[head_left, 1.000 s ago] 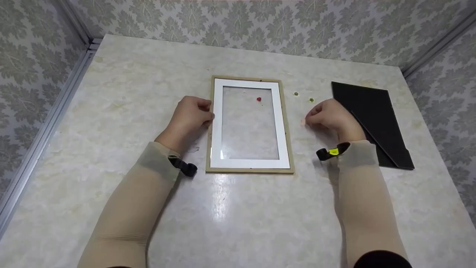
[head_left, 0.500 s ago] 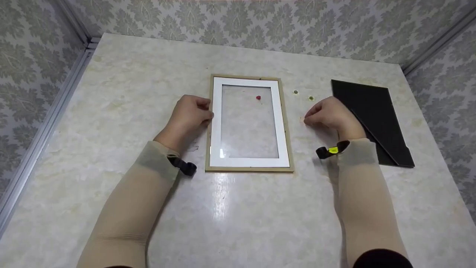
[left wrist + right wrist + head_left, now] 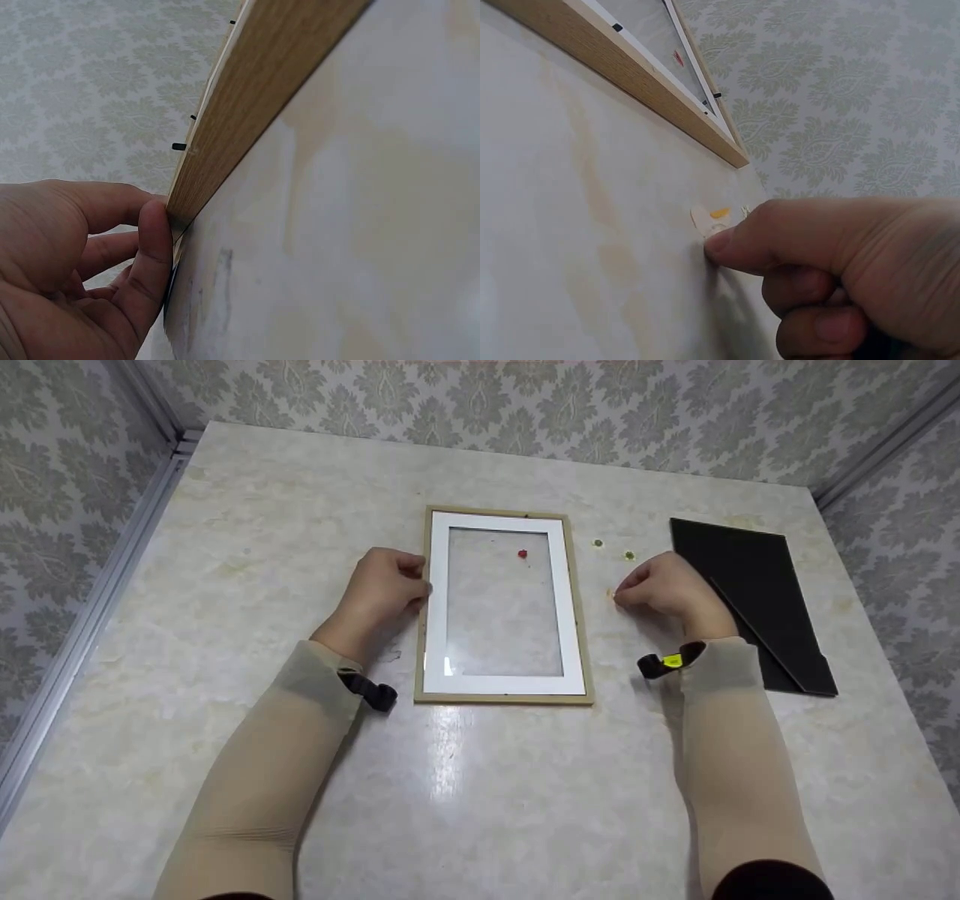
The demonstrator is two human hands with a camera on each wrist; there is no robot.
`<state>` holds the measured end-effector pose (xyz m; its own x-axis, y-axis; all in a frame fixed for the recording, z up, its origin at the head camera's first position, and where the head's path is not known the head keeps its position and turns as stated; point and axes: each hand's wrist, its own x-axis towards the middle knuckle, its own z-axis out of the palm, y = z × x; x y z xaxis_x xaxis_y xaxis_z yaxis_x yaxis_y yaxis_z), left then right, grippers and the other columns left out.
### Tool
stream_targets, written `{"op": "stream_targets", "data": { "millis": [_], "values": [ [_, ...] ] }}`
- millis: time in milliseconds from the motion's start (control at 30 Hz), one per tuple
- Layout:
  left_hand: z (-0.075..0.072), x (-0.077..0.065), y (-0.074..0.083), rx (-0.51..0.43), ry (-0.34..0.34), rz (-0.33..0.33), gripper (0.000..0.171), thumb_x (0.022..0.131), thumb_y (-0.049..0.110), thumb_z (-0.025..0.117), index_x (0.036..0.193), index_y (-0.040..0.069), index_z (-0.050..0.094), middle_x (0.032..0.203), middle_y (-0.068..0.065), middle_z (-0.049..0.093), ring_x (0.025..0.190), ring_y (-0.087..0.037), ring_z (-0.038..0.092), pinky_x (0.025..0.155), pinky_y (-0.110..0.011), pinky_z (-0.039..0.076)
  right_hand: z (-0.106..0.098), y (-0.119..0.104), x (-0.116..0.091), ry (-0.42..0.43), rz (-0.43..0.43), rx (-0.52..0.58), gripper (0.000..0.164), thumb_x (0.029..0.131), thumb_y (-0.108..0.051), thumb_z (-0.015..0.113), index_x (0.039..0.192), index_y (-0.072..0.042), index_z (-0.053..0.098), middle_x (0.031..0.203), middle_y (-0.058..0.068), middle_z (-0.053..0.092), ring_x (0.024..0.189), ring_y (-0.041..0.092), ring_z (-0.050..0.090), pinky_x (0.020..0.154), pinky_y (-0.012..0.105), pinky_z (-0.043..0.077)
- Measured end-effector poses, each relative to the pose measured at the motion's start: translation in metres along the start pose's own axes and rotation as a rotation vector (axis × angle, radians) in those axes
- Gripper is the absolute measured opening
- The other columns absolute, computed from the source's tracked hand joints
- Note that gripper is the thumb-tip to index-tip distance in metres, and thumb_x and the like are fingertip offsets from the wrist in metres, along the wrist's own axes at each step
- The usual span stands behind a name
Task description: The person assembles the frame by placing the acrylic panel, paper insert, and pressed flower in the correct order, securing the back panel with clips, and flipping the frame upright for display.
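A picture frame with a light wooden rim and a white inner mat lies face down or back up, I cannot tell which, on the table. Inside it, a small red flower rests on the clear pane. At the frame's left side, my left hand holds the wooden edge with thumb and fingers, as the left wrist view also shows. My right hand, right of the frame, pinches a small pale flower with a yellow-orange middle at the tabletop. Its fingertips hide part of that flower.
Two small green-centred flowers, one nearer the frame and one nearer my right hand, lie on the table. A black backing board with a folding stand lies at the right, partly behind my right wrist. Small dark tabs stick out along the frame.
The whole head view has shifted slightly, so the scene sits a little higher. Both hands keep nearly the same places and grips.
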<state>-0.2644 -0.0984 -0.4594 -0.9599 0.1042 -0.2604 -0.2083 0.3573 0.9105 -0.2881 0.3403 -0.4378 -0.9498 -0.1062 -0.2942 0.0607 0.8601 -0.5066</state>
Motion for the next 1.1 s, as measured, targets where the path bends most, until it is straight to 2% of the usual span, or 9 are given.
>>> {"op": "stream_targets", "data": {
  "millis": [233,400,567,667,900,1100],
  "values": [
    [0.000,0.000,0.001,0.029,0.011,0.003,0.055,0.102,0.000,0.071,0.156,-0.003,0.064,0.134,-0.019,0.070,0.116,-0.022,0.066,0.087,-0.022,0.061,0.000,-0.003,-0.001,0.037,-0.005,0.048,0.026,0.091,-0.030,0.091,0.106,-0.009,0.092,0.093,-0.010,0.082,0.085,0.015,0.061,0.071,0.025,0.049],
    [0.000,0.000,0.001,0.031,0.010,-0.002,0.055,0.102,0.000,0.071,0.156,-0.003,0.064,0.134,-0.019,0.070,0.115,-0.021,0.067,0.085,-0.021,0.061,0.001,-0.012,-0.003,0.045,-0.018,0.074,0.028,0.095,-0.031,0.088,0.110,-0.008,0.091,0.093,-0.009,0.079,0.080,0.013,0.061,0.068,0.025,0.050],
    [-0.001,0.002,0.001,0.110,0.009,0.025,0.053,0.103,0.003,0.071,0.156,-0.003,0.064,0.132,-0.020,0.073,0.111,-0.022,0.070,0.082,-0.020,0.061,0.003,-0.024,-0.006,0.060,-0.046,0.095,0.027,0.097,-0.030,0.085,0.111,-0.007,0.090,0.089,-0.013,0.077,0.074,0.011,0.058,0.064,0.025,0.049],
    [-0.001,0.002,0.001,0.134,0.010,0.033,0.053,0.103,0.003,0.070,0.155,-0.003,0.065,0.131,-0.020,0.074,0.107,-0.020,0.071,0.079,-0.019,0.061,0.008,-0.032,-0.007,0.079,-0.065,0.123,0.024,0.097,-0.029,0.086,0.108,-0.009,0.091,0.087,-0.016,0.077,0.075,0.010,0.058,0.064,0.025,0.047],
    [0.000,0.002,-0.002,-0.041,-0.010,-0.005,0.056,0.101,-0.003,0.070,0.156,-0.004,0.064,0.125,-0.015,0.068,0.095,-0.016,0.067,0.073,-0.019,0.060,0.028,-0.058,-0.010,0.103,-0.148,0.197,0.021,0.094,-0.023,0.087,0.103,-0.004,0.090,0.074,-0.018,0.072,0.071,0.007,0.051,0.061,0.024,0.042],
    [0.001,0.002,-0.002,-0.016,0.005,0.009,0.054,0.102,-0.003,0.071,0.156,-0.004,0.064,0.123,-0.016,0.071,0.087,-0.012,0.069,0.070,-0.019,0.061,0.050,-0.079,-0.012,0.047,-0.183,0.192,0.019,0.097,-0.022,0.086,0.104,-0.004,0.090,0.071,-0.015,0.067,0.068,0.005,0.051,0.061,0.021,0.043]
  ]
}}
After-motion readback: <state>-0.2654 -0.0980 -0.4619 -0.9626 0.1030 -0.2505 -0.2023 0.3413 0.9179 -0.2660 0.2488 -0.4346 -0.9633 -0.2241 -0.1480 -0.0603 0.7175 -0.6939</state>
